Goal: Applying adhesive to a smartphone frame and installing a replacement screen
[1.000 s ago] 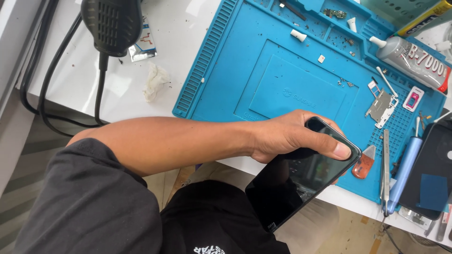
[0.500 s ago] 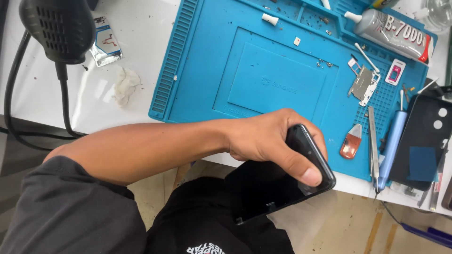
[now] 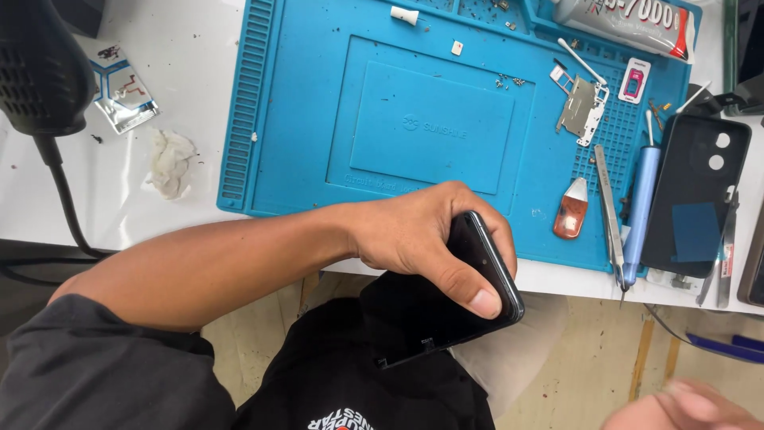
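A black phone (image 3: pixel 446 306) sits over the person's lap, just below the table edge, gripped along its upper edge by the left hand (image 3: pixel 422 239), thumb pressed on the rim. The right hand (image 3: pixel 684 408) is blurred at the bottom corner; its grip cannot be told. Behind lies a blue mat (image 3: pixel 318 95) with tweezers (image 3: pixel 609 211) and 1 glue tube (image 3: pixel 629 20).

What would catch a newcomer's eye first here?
The left hand gripping a black phone on edge, just off the table's near edge above the lap. Behind it lies a bright blue work mat, with tweezers, a blue screwdriver and small metal parts along its right side.
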